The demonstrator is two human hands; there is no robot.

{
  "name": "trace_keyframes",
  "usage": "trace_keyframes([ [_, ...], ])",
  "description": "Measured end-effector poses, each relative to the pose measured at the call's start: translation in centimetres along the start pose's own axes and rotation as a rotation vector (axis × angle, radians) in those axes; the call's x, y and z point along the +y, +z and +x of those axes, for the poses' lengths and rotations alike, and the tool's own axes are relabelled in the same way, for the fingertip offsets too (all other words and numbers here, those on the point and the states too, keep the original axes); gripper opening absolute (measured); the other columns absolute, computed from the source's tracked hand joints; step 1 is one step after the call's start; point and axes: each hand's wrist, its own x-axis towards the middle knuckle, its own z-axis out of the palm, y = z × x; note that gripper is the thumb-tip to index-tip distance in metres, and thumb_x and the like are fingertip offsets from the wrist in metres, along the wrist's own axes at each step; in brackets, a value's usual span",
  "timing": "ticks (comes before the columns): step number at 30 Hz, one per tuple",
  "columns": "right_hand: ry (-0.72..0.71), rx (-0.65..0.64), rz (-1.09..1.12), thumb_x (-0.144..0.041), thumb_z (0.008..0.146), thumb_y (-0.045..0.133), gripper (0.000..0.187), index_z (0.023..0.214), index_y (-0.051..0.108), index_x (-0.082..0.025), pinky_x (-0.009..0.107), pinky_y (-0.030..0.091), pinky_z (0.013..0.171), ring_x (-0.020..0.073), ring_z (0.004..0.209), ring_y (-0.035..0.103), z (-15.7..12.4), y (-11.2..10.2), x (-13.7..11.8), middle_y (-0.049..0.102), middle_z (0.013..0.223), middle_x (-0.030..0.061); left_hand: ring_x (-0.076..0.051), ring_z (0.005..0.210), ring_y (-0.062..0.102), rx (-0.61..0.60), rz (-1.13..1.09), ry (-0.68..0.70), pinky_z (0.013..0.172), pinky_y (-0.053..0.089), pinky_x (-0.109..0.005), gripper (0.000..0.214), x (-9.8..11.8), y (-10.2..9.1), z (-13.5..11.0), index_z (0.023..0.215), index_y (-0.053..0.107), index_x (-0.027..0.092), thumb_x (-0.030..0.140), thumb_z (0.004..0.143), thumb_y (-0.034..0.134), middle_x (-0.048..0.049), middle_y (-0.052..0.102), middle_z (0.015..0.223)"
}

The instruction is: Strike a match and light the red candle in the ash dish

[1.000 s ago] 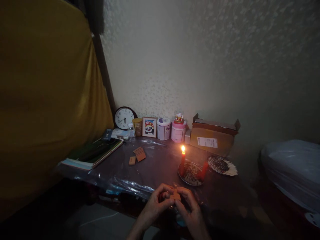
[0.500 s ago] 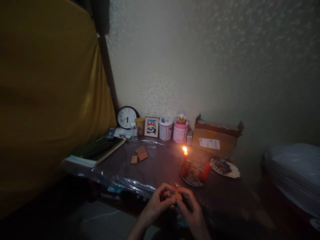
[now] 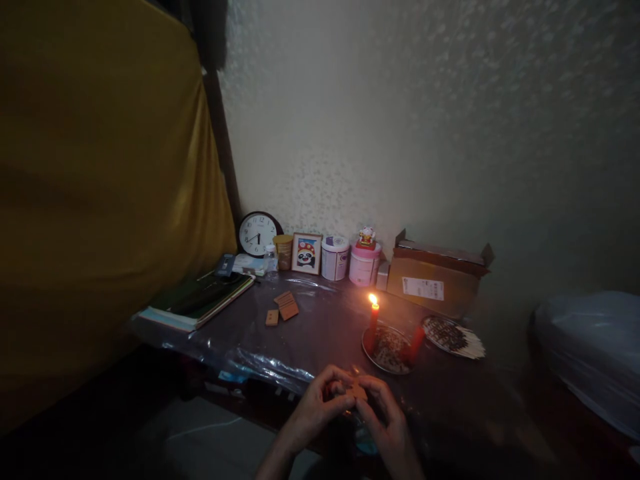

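My left hand (image 3: 314, 408) and my right hand (image 3: 387, 419) meet over the near edge of a dark table (image 3: 320, 333). Both pinch a small tan piece (image 3: 358, 391) between their fingertips. Just beyond them a lit red candle (image 3: 373, 319) stands on a round metal plate (image 3: 387, 349), and a second, unlit red candle (image 3: 415, 343) leans on the plate's right side. Two small tan pieces (image 3: 283, 309) like the one I hold lie on the table to the left.
A second plate with pale sticks (image 3: 453, 336) lies right of the candles. Along the wall stand a clock (image 3: 257, 234), a framed panda picture (image 3: 307, 253), two tubs (image 3: 350, 260) and a cardboard box (image 3: 436, 279). Books (image 3: 200, 301) lie left, by a yellow curtain (image 3: 100, 200).
The view has shifted slightly so everything sits a little further right. My hands stay together on the small piece, fingers moving only slightly.
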Motion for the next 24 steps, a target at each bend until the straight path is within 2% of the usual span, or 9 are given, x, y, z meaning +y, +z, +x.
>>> trace_keyframes([
  [9,-0.006,0.020,0.013,-0.043,0.075,0.060,0.029,0.093,0.065,-0.020,0.032,0.050,0.082,0.0234,0.094,0.061,-0.05,0.18,0.05,0.066,0.097,0.0071,-0.011,0.058,0.040,0.011,0.014,0.005,0.056,0.032,-0.021,0.031,-0.12,-0.16,0.00,0.087,0.058,0.017,0.036,0.066,0.073,0.0046,0.044,0.062],
  [16,0.032,-0.013,-0.028,-0.046,0.076,0.058,0.031,0.094,0.064,-0.022,0.032,0.050,0.083,0.0230,0.097,0.060,0.00,0.05,0.00,0.066,0.099,0.0068,-0.010,0.058,0.039,-0.004,0.015,0.015,0.056,0.033,-0.020,0.026,0.08,-0.07,-0.19,0.088,0.057,0.016,0.031,0.071,0.070,0.0051,0.043,0.062],
  [24,0.038,-0.036,0.003,-0.046,0.076,0.058,0.031,0.095,0.064,-0.021,0.031,0.051,0.080,0.0224,0.091,0.062,-0.06,-0.01,-0.05,0.065,0.097,0.0062,-0.010,0.058,0.042,0.007,-0.008,0.000,0.058,0.035,-0.022,0.028,0.06,-0.04,-0.13,0.087,0.057,0.017,0.033,0.068,0.072,0.0048,0.044,0.062],
])
